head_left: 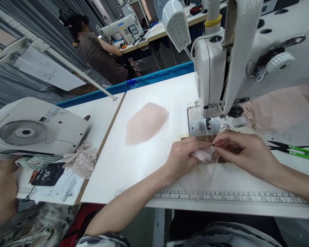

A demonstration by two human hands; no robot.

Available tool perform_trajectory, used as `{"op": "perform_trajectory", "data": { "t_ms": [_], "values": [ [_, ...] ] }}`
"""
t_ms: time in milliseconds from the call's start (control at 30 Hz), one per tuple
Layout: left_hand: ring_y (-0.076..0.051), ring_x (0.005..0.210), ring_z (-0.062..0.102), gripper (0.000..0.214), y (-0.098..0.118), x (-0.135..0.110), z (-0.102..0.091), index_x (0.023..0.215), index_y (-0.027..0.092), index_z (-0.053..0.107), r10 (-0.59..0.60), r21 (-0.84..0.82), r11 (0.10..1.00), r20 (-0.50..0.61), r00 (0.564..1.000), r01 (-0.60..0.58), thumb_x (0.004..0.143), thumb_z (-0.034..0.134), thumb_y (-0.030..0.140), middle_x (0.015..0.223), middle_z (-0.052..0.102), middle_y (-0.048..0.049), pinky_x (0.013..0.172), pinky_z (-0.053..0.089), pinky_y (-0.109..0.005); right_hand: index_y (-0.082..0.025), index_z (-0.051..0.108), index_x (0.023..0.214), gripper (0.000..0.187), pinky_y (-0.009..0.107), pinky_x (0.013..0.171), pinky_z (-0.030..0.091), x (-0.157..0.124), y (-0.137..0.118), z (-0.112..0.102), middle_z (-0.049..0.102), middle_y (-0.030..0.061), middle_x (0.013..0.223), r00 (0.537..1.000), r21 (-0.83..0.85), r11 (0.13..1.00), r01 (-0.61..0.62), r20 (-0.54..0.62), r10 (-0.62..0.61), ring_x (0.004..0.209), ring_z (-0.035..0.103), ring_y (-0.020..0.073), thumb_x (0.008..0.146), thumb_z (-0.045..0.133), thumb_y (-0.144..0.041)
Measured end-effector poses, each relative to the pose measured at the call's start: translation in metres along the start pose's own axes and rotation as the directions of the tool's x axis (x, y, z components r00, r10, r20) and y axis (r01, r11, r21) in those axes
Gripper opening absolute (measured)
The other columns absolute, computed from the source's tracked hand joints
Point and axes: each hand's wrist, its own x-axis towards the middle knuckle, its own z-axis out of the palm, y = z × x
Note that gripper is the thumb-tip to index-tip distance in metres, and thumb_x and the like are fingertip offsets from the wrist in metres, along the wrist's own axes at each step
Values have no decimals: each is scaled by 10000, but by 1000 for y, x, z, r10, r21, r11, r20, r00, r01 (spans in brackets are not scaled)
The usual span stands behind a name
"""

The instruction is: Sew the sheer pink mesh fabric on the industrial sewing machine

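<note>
In front of the sewing machine's needle plate (195,123), my two hands hold a sheer, pale pink piece of fabric (204,154). My left hand (183,154) is closed on its left side, thumb and fingers pressed together. At the fabric's right edge, my right hand (243,151) pinches it between thumb and fingertips. The presser foot (208,124) is just beyond the hands, with the fabric on the near side of it. Part of the fabric is hidden under my fingers, and its lower part hangs toward the printed ruler (211,197).
A flat pink fabric piece (147,123) lies left on the white table. Green-handled scissors (296,151) and more pink fabric (283,109) lie right. A lamp (175,24) hangs above. Another machine (36,127) stands left; a co-worker (100,51) sits beyond the blue edge.
</note>
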Motion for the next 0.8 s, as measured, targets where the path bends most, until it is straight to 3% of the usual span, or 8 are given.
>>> {"op": "perform_trajectory", "data": {
  "t_ms": [267, 467, 633, 800],
  "values": [
    [-110, 721, 720, 125, 0, -2, 1, 955, 196, 706, 30, 40, 999, -43, 999, -29, 871, 700, 104, 835, 756, -9, 603, 592, -200, -239, 675, 929, 105, 273, 548, 585, -3, 0, -1, 735, 18, 830, 995, -94, 990, 103, 26, -101, 664, 681, 149, 937, 571, -245],
    [-105, 723, 714, 68, -2, -2, 3, 918, 185, 660, 85, 61, 995, -61, 995, -82, 882, 707, 153, 814, 746, -3, 601, 582, -196, -238, 627, 997, 123, 237, 554, 558, -4, 5, 1, 720, -5, 846, 969, -146, 958, 246, 52, -241, 671, 663, 116, 949, 542, -163],
    [-102, 716, 711, 125, -2, -3, 3, 907, 177, 644, 111, 81, 991, -53, 992, -107, 861, 678, 66, 792, 735, 4, 608, 581, -185, -251, 614, 969, 123, 243, 529, 531, -5, 8, 1, 709, -17, 784, 947, -252, 913, 320, 44, -319, 615, 649, 120, 962, 520, -172],
    [-101, 702, 708, 46, 0, -3, 2, 905, 185, 655, 72, 79, 994, -26, 997, -70, 895, 679, 147, 800, 740, 4, 616, 590, -196, -274, 626, 908, 160, 261, 503, 500, -6, 8, 0, 686, -34, 697, 936, -337, 877, 342, 37, -351, 553, 618, 121, 976, 503, -197]
  ]
}}
